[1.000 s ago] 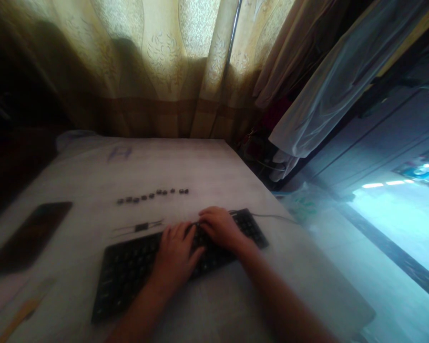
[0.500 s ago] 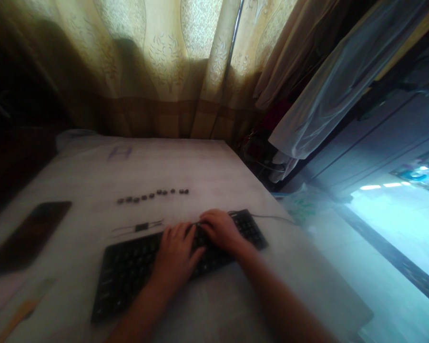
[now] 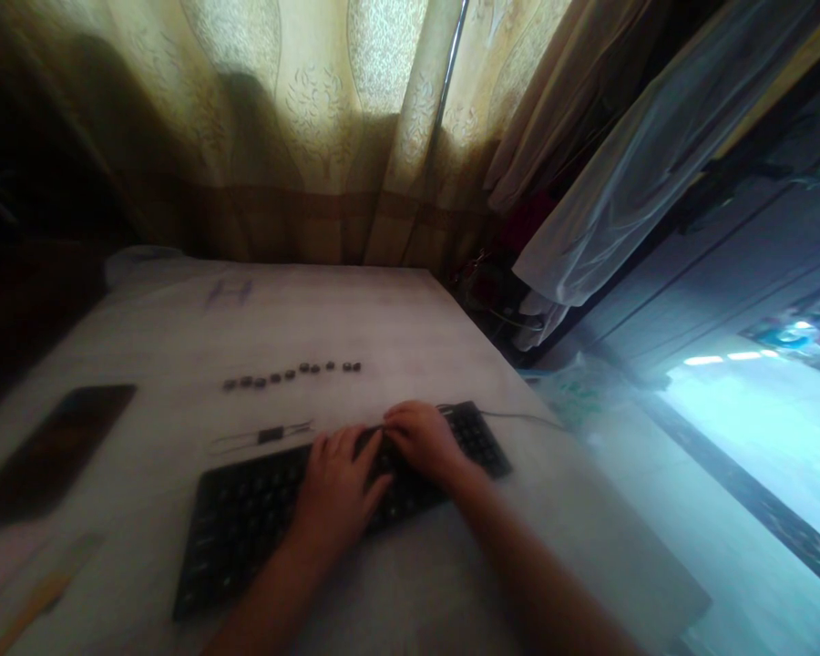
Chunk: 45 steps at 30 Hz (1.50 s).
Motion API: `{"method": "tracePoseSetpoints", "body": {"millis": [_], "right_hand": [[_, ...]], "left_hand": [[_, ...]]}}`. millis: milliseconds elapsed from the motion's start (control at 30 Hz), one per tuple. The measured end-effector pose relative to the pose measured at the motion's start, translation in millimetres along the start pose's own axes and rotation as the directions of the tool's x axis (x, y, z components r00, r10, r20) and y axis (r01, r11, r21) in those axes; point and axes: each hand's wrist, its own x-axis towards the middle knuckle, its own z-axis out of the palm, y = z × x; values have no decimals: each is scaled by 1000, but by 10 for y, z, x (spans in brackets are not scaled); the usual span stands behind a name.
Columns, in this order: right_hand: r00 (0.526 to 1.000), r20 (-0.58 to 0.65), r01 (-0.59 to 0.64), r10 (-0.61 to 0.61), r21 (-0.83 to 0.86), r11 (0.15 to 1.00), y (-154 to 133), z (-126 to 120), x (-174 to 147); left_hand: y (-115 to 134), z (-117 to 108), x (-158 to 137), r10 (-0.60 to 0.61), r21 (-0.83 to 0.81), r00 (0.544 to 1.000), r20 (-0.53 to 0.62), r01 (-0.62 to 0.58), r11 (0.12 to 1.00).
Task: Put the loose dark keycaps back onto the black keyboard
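Note:
A black keyboard (image 3: 246,510) lies at a slant on the white-covered table. My left hand (image 3: 338,483) rests on its middle, fingers stretched out and thumb apart, with the index fingertip at the upper edge. Beside it, my right hand (image 3: 424,440) lies on the upper part of the keys, its fingers bent and pressed together. The two hands' fingertips meet; whatever is between or under them is hidden. Just beyond the keyboard lies a wire keycap puller (image 3: 271,435) with a dark handle. Several small black keycaps (image 3: 275,377) form a row farther back.
A dark phone-like slab (image 3: 58,451) lies on the left of the table (image 3: 383,310). An orange-handled tool (image 3: 37,601) is at the lower left, blurred. The keyboard's cable (image 3: 519,417) runs off to the right. Curtains (image 3: 314,128) hang behind the table; clothes (image 3: 588,228) hang at the right.
Almost nothing differs. My left index finger has shifted slightly right, towards my right fingertips; the keyboard, keycaps and puller stay in place.

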Motion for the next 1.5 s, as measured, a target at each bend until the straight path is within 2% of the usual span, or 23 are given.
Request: {"method": "tracePoseSetpoints", "body": {"millis": [133,300,500,667,867,1100,1367,1500], "right_hand": [[998,-46,36,-36,0,999,4,36,-50],[995,-99,9,-14,-48,999,-16,85,-116],[997,-78,21,-25,-45,999,-17,68,-92],[995,-54,77,-81,-64,995,8,63,-126],[984,-100,138,-149,-113,984,9,76,-207],[978,-67,187,-198,-138,973,-20,59,-208],[983,-70,159,-167,-108,981,-19,75,-206],[984,-148,106,-101,26,994,45,119,-194]], "left_hand": [[14,-11,12,-4,12,1000,18,4,1000],[14,-10,8,-1,19,1000,5,1,1000],[8,-10,9,7,31,1000,21,-7,999],[29,-18,12,-14,27,1000,14,14,1000],[34,-20,10,-3,20,1000,-16,4,1000],[35,-1,7,-12,38,1000,-5,12,999],[56,-17,18,-35,40,999,13,34,999],[53,-26,13,-22,37,1000,5,22,999]]}}
